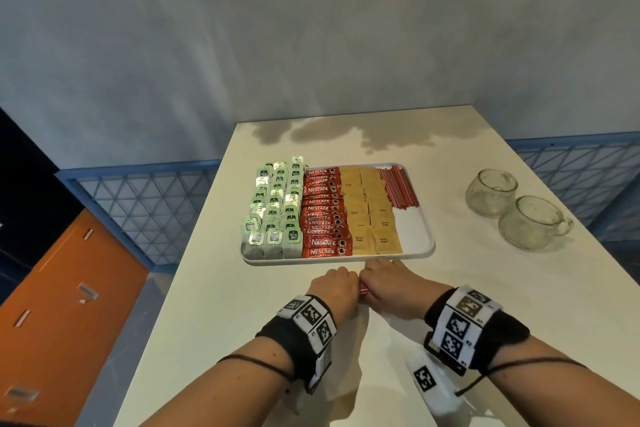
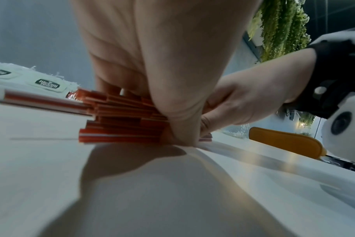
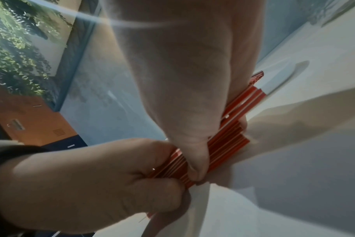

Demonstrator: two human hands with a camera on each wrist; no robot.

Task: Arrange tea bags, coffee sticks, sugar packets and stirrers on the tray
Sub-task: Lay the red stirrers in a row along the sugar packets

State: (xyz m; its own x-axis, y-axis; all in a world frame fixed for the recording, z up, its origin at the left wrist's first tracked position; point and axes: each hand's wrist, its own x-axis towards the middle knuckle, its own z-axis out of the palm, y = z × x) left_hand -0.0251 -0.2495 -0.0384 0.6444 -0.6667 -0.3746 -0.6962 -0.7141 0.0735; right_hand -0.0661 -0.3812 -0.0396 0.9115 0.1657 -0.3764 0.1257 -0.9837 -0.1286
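Tray [image 1: 420, 239] nearly full; lower-right corner bare. Both hands grip last stirrers [image 2: 120, 121] bundle on desk [image 1: 214, 305], probably squaring ends.

Looks to me like an office break corner.
I see a white table [image 1: 450, 305], two glass cups [image 1: 512, 208], an orange cabinet [image 1: 69, 288] left, hanging greenery [image 2: 282, 27].

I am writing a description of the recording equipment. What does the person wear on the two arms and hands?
Both forearms are bare, with no sleeves or gloves. Each wrist carries a black band covered with white square tiles printed with black coded markers. A white camera housing with its own marker hangs under the right wrist. A thin black cord loops around each forearm behind the band.
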